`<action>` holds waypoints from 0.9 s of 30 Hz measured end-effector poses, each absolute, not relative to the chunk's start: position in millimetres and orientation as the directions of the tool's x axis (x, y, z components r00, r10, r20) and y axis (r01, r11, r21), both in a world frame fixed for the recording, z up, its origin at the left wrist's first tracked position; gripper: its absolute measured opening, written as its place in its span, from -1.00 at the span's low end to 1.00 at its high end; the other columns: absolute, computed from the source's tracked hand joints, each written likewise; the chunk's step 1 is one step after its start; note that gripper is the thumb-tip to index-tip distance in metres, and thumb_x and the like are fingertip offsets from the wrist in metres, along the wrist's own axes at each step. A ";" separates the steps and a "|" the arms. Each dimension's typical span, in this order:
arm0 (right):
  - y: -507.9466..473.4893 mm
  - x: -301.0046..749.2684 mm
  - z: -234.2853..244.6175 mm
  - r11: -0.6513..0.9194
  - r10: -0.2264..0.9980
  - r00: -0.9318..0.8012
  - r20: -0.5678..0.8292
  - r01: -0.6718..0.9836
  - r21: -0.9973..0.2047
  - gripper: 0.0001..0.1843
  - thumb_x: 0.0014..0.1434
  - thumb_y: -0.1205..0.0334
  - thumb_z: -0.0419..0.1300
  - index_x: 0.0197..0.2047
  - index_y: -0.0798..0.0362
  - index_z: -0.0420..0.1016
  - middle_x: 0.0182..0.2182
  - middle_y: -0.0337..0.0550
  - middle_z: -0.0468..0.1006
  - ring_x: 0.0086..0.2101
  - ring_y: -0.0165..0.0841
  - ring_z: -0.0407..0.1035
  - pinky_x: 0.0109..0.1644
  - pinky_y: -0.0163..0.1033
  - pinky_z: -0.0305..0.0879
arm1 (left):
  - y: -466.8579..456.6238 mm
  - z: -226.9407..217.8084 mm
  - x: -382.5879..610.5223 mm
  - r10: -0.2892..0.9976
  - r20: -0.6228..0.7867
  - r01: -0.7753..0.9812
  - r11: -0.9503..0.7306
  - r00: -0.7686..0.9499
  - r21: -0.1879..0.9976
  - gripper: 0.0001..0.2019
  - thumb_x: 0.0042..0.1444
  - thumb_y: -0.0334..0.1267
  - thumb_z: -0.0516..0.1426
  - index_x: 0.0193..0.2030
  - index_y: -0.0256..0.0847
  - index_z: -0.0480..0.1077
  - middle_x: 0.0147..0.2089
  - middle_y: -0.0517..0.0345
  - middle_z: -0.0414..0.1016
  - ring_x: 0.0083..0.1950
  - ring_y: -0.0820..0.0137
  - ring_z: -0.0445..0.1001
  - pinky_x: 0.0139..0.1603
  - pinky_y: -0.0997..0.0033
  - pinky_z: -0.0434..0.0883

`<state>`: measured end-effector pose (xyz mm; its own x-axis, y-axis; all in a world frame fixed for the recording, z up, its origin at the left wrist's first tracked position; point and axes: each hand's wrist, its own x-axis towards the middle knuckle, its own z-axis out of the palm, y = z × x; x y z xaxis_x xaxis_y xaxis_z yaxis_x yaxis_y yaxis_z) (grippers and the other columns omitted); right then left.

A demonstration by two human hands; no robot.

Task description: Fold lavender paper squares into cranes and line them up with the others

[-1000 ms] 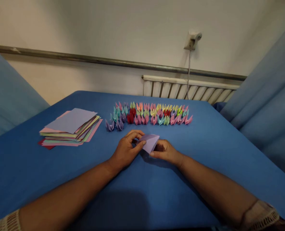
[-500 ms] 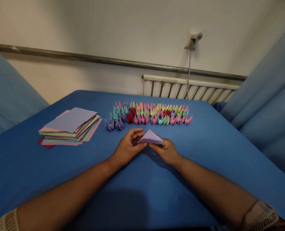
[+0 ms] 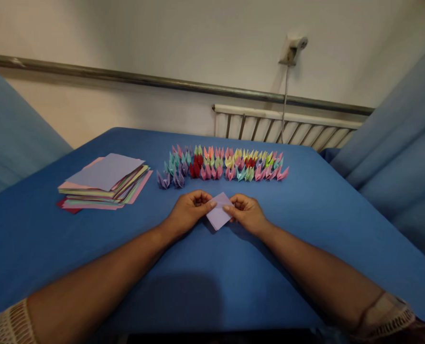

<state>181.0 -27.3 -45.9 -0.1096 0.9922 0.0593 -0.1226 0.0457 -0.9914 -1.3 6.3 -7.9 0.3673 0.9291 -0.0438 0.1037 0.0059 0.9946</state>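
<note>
A small folded square of lilac origami paper [image 3: 219,219] is held between my two hands just above the table, one corner pointing toward me. My left hand [image 3: 192,209] pinches its left corner, thumb on top and fingers curled behind. On the other side my right hand [image 3: 247,212] grips the right corner the same way, its thumb lying on the face of the paper. Beyond my hands stand rows of folded paper cranes [image 3: 230,173] in pink, red, yellow, green, teal and purple.
To the left lies an uneven stack of coloured paper sheets [image 3: 106,179], a lilac one on top. All of it rests on a blue-covered table [image 3: 291,267]. Behind are a wall with a metal pipe [image 3: 162,83], a radiator [image 3: 262,117] and a socket with a cord [image 3: 291,51]. Blue curtains [image 3: 406,143] hang at both sides.
The lilac paper has gone from a triangle with its peak upward to a small square standing on a corner. Both my thumbs now press on its face. The view has tilted slightly downward.
</note>
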 end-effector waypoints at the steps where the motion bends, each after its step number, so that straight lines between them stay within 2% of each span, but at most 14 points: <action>1: -28.0 179.5 -46.8 0.023 0.990 -0.133 0.040 -0.129 -0.991 -0.64 -0.07 -0.03 0.36 -0.43 0.05 0.38 -0.59 -0.33 0.46 -0.62 -0.49 0.29 -0.54 -0.35 0.26 | 7.0 -8.1 -1.1 0.941 -0.036 0.114 -0.003 0.336 0.993 -0.71 -0.13 -0.11 0.33 -0.38 -0.26 0.43 -0.43 0.24 0.45 -0.41 0.48 0.40 -0.35 0.47 0.36; 5: -30.5 175.4 -48.9 -0.043 0.988 -0.153 -0.022 -0.137 -0.990 -0.65 -0.09 0.02 0.36 -0.36 0.05 0.38 -0.53 -0.32 0.50 -0.62 -0.50 0.33 -0.54 -0.35 0.32 | 10.3 -10.4 -1.7 0.963 -0.014 0.123 -0.020 0.271 0.992 -0.70 -0.10 -0.16 0.31 -0.25 -0.25 0.44 -0.36 0.20 0.49 -0.34 0.43 0.47 -0.26 0.41 0.42; 9: -29.2 176.8 -48.0 -0.048 0.998 -0.049 -0.043 -0.096 -0.994 -0.66 -0.06 0.04 0.33 -0.32 0.05 0.34 -0.60 -0.36 0.46 -0.68 -0.52 0.28 -0.65 -0.42 0.14 | 11.8 -15.5 -3.8 0.940 0.045 0.125 -0.092 0.337 0.988 -0.62 -0.06 -0.21 0.27 -0.05 -0.21 0.43 -0.26 0.16 0.52 -0.24 0.39 0.50 -0.19 0.38 0.43; 12: -28.1 178.2 -47.8 -0.046 0.999 -0.006 -0.046 -0.075 -0.996 -0.65 -0.04 0.02 0.31 -0.31 0.04 0.31 -0.64 -0.39 0.43 -0.71 -0.51 0.28 -0.68 -0.43 0.06 | 11.3 -18.4 -5.2 0.897 0.048 0.178 -0.139 0.440 0.974 -0.72 -0.01 -0.18 0.23 -0.14 -0.22 0.48 -0.29 0.15 0.52 -0.28 0.39 0.47 -0.24 0.40 0.41; 16: -28.2 178.6 -49.9 -0.017 0.999 0.027 -0.018 -0.048 -0.999 -0.63 -0.03 0.01 0.29 -0.26 0.04 0.32 -0.66 -0.42 0.39 -0.70 -0.50 0.28 -0.66 -0.42 0.08 | 11.8 -19.2 -6.0 0.871 0.015 0.232 -0.147 0.491 0.962 -0.80 0.01 -0.14 0.19 -0.30 -0.22 0.52 -0.35 0.17 0.52 -0.33 0.41 0.43 -0.26 0.41 0.37; 21: -27.1 181.0 -53.1 0.056 0.991 0.115 0.061 0.047 -0.997 -0.66 -0.03 0.05 0.28 -0.24 0.02 0.32 -0.70 -0.50 0.29 -0.70 -0.52 0.18 -0.61 -0.38 0.13 | 13.8 -19.5 -5.3 0.887 -0.030 0.208 -0.076 0.462 0.975 -0.79 -0.04 -0.15 0.22 -0.31 -0.22 0.51 -0.38 0.20 0.50 -0.38 0.43 0.40 -0.31 0.43 0.34; 27: -25.2 184.0 -50.5 0.022 0.993 0.112 0.031 0.075 -0.997 -0.64 -0.04 0.09 0.27 -0.21 0.03 0.28 -0.71 -0.51 0.30 -0.70 -0.51 0.18 -0.59 -0.37 0.11 | 12.6 -19.9 -7.6 0.861 -0.048 0.245 -0.090 0.506 0.965 -0.72 -0.03 -0.23 0.17 -0.15 -0.23 0.50 -0.36 0.19 0.49 -0.40 0.44 0.40 -0.35 0.45 0.33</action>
